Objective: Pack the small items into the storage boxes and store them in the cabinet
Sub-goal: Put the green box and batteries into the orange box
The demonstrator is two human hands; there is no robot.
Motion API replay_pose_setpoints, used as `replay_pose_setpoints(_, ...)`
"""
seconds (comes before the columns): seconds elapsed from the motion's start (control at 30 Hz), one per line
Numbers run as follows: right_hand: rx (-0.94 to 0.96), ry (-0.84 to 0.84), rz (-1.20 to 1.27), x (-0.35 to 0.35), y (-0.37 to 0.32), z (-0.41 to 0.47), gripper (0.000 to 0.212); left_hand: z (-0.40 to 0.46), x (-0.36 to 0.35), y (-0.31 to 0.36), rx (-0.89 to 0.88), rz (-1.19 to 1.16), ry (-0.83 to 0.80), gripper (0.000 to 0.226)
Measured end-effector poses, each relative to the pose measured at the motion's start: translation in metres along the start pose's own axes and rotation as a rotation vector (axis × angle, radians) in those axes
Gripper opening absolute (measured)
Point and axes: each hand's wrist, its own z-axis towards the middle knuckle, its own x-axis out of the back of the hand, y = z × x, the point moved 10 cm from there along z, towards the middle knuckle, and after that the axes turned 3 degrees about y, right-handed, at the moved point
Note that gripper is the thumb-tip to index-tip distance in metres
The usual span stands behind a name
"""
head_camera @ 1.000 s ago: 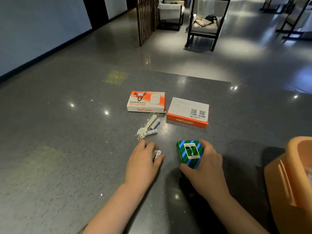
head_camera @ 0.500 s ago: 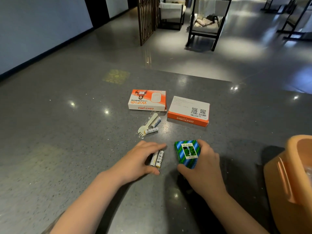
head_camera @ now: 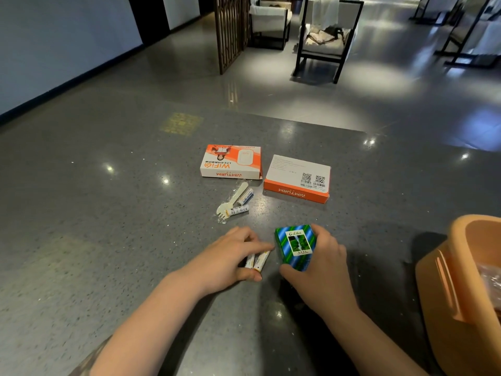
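Note:
My left hand (head_camera: 230,260) pinches two white batteries (head_camera: 257,261) between thumb and fingers, low on the grey table. Beside it my right hand (head_camera: 320,270) grips a small green and blue box (head_camera: 295,246), tilted up off the table. Farther away lie a plastic fork (head_camera: 233,200) and two more batteries (head_camera: 242,204). Behind them sit an orange and white WiFi box (head_camera: 231,165) and a second orange box (head_camera: 296,179) with its white QR-code side up.
An orange plastic storage box (head_camera: 461,289) stands at the table's right edge with something clear inside. The grey table (head_camera: 108,240) ends just past the two orange boxes. Chairs and a wooden screen stand on the floor beyond.
My left hand has turned and spread, so the two batteries now show between thumb and fingers. My right hand has kept its hold on the green box and shifted slightly left.

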Motion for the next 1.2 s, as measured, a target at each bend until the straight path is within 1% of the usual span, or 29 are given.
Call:
replay_pose_setpoints(0.27, 0.024, -0.007, -0.031, 0.004, -0.001, -0.004, 0.097, -0.002, 0.008, 0.0, 0.024, -0.011, 0.073, 0.057)
replay_pose_setpoints(0.4, 0.078, 0.048, -0.024, 0.022, -0.012, -0.01, 0.082, -0.013, 0.024, 0.003, 0.078, -0.067, 0.174, 0.056)
replay_pose_setpoints(0.47, 0.065, 0.063, 0.031, 0.036, -0.015, -0.015, 0.08, -0.021, 0.042, 0.01, 0.099, -0.097, 0.287, 0.056)
replay_pose_setpoints(0.57, 0.092, 0.064, 0.07, 0.065, -0.023, -0.02, 0.083, -0.027, 0.074, 0.037, 0.086, -0.146, 0.445, 0.056)
replay_pose_setpoints(0.63, 0.099, 0.09, 0.08, 0.092, -0.025, -0.025, 0.085, -0.025, 0.09, 0.068, 0.036, -0.145, 0.476, 0.055)
replay_pose_setpoints(0.77, 0.123, 0.221, 0.108, 0.159, -0.015, -0.046, 0.083, -0.016, 0.105, 0.137, -0.096, -0.144, 0.507, 0.052)
replay_pose_setpoints(0.83, 0.105, 0.265, 0.135, 0.191, 0.005, -0.06, 0.079, -0.006, 0.102, 0.172, -0.151, -0.158, 0.524, 0.052)
replay_pose_setpoints(0.9, 0.047, 0.307, 0.154, 0.222, 0.037, -0.075, 0.076, 0.011, 0.087, 0.207, -0.199, -0.193, 0.5, 0.053)
replay_pose_setpoints(1.03, -0.086, 0.368, 0.139, 0.281, 0.115, -0.108, 0.082, 0.042, 0.04, 0.282, -0.316, -0.264, 0.411, 0.053)
replay_pose_setpoints(1.1, -0.141, 0.388, 0.179, 0.306, 0.151, -0.122, 0.082, 0.056, 0.017, 0.31, -0.344, -0.314, 0.37, 0.054)
replay_pose_setpoints(1.13, -0.158, 0.4, 0.19, 0.317, 0.167, -0.129, 0.08, 0.062, 0.007, 0.321, -0.349, -0.326, 0.359, 0.054)
replay_pose_setpoints(1.2, -0.175, 0.418, 0.201, 0.337, 0.193, -0.136, 0.068, 0.074, -0.009, 0.339, -0.343, -0.317, 0.351, 0.054)
